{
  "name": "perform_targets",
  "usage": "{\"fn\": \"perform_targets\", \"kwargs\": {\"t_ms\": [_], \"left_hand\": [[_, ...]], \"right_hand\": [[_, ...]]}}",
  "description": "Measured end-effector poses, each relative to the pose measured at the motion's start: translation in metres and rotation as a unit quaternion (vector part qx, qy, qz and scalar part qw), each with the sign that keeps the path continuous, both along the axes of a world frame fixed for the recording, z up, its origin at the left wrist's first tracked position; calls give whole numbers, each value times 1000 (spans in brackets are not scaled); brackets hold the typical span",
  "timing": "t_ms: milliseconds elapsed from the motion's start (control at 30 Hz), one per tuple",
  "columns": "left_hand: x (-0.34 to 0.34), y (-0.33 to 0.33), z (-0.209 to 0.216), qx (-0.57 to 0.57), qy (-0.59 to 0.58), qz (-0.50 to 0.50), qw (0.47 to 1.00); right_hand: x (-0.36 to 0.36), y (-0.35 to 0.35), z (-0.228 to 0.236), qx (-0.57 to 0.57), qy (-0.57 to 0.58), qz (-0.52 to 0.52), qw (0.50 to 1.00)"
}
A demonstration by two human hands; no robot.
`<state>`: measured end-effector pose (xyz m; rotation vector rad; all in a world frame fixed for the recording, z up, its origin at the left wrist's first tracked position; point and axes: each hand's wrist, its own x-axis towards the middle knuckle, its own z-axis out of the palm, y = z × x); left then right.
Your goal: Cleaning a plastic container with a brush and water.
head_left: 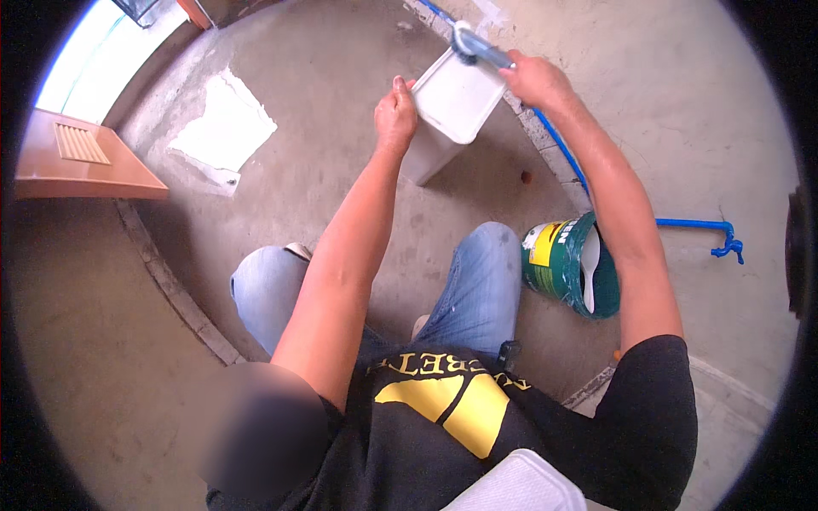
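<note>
A white rectangular container [459, 92] stands on the floor in front of me, its flat, rimmed face toward me. My left hand [397, 117] grips its left edge, thumb raised and fingers partly hidden behind it. My right hand [538, 80] is closed round the grey handle of a scrub brush [487, 53]. The brush's round head, with dark bristles, lies at the container's far edge. Whether the bristles press on the surface, I cannot tell.
Beside my right knee a green bucket [545, 277] leans, a white long-handled scoop [589, 271] inside. A blue pipe [558, 145] follows the wall to a blue tap [728, 247]. An orange door with a vent [102, 166] juts in at left, near a raised kerb [175, 294].
</note>
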<state>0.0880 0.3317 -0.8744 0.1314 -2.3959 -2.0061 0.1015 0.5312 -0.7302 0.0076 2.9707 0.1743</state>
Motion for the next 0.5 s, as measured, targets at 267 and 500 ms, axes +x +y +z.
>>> {"fn": "perform_targets", "kwargs": {"t_ms": [267, 500], "left_hand": [[10, 5, 5, -6, -10, 14, 1000], [2, -13, -16, 89, -50, 28, 994]], "right_hand": [[6, 20, 16, -41, 4, -70, 997], [108, -56, 18, -83, -30, 66, 994]]}}
